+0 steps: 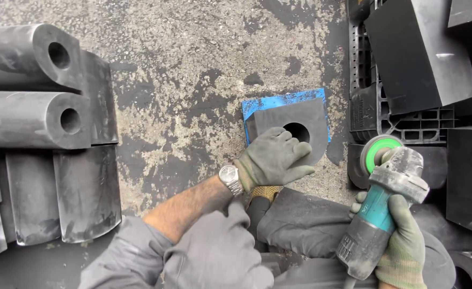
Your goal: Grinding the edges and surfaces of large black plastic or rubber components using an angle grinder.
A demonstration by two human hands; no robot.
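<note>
My left hand (274, 158), in a grey glove with a wristwatch at the cuff, rests on a dark rubber block (313, 120) with a round hole through it. The block stands on a blue stool-like base (257, 105) on the ground. My right hand (402, 243), also gloved, grips a dusty teal angle grinder (383, 206) with a green disc (379, 151), held to the right of the block and apart from it.
Several dark rubber blocks with round holes (32, 115) lie stacked at the left. A black plastic pallet (407, 126) with more dark blocks (420, 53) stands at the right. The rough concrete ground (193, 64) is stained black. My knees (214, 251) are at the bottom.
</note>
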